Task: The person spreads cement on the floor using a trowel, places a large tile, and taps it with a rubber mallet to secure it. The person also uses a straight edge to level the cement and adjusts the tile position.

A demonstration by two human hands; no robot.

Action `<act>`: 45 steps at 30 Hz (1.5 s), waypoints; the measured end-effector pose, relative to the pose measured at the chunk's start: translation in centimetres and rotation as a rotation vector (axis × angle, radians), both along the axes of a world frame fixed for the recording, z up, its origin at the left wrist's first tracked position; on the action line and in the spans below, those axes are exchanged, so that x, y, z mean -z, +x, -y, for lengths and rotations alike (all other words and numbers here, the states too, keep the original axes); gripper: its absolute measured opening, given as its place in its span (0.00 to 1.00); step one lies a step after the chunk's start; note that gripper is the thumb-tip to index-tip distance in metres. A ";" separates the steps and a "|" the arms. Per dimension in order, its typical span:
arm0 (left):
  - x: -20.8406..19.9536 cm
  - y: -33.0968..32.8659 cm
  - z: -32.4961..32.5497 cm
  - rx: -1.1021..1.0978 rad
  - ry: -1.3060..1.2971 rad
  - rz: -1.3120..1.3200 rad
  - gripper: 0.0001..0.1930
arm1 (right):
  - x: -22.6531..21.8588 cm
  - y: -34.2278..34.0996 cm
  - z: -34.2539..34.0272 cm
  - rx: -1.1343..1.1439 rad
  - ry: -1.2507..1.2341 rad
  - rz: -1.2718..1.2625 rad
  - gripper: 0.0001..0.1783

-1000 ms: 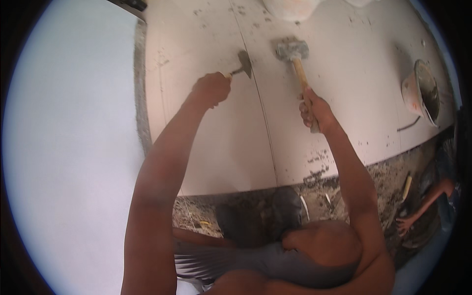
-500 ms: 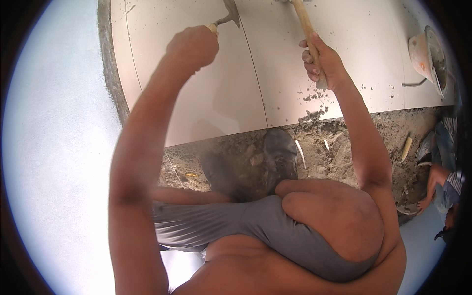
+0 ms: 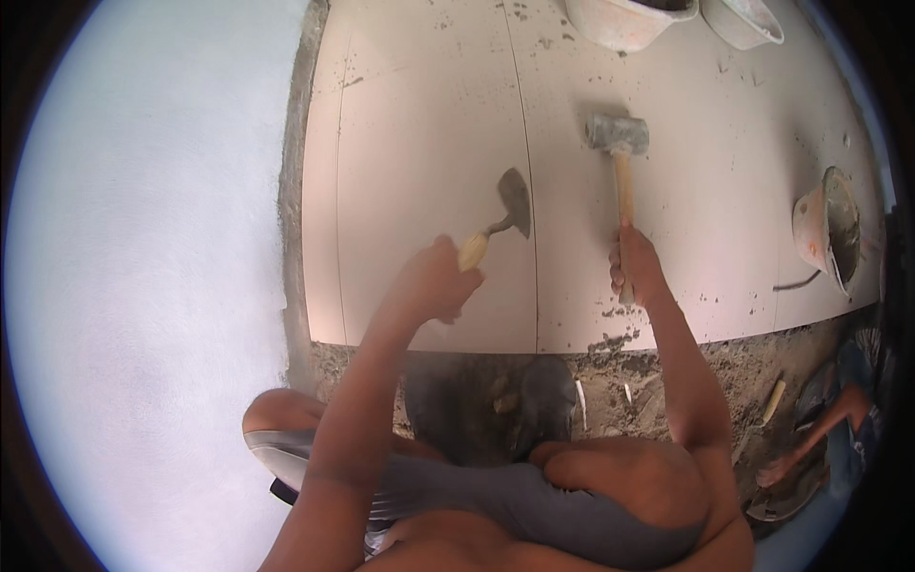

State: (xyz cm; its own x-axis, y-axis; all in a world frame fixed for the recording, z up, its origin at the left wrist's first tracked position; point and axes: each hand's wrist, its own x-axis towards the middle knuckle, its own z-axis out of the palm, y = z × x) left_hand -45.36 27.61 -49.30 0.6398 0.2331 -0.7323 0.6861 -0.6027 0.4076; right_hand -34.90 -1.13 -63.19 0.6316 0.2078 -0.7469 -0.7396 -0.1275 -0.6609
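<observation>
My left hand (image 3: pixel 434 283) is closed round the pale handle of a trowel (image 3: pixel 515 202). The trowel's grey blade hangs over the tiles, beside the dark joint line between two large cream floor tiles (image 3: pixel 429 143). To the right, my right hand (image 3: pixel 637 262) grips the wooden handle of a mallet (image 3: pixel 625 186). Its thick grey head (image 3: pixel 618 133) points away from me, over or on the tile; contact cannot be made out. Dark mortar crumbs (image 3: pixel 613 343) lie on the tile close to the right forearm.
Rough mortar ground (image 3: pixel 648 391) borders the tiles' near edge, under my shoes. A pale wall (image 3: pixel 162 286) rises on the left. One mortar-stained bucket (image 3: pixel 818 229) lies tipped at right; a tub (image 3: pixel 629 24) stands at the far side. Another person's hand (image 3: pixel 777 469) is at lower right.
The view has tilted up and shifted left, bringing the mallet head and far tubs into sight. My left hand with the trowel sits lower, nearer my body. Both tools stay held.
</observation>
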 end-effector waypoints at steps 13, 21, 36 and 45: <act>7.5 -1.8 -6.7 -0.366 0.074 0.385 0.22 | 0.1 0.0 1.2 -0.092 -0.141 0.117 0.29; 15.7 -6.0 -7.5 -0.407 0.278 0.389 0.27 | 0.9 -0.2 1.4 -0.062 -0.121 0.112 0.27; 14.1 -3.2 -9.5 -0.077 0.746 0.256 0.16 | 1.8 0.1 2.0 -0.120 -0.151 0.094 0.27; 16.2 -5.5 -9.2 -0.155 0.880 0.277 0.30 | -0.4 0.5 2.1 -0.134 -0.143 0.129 0.23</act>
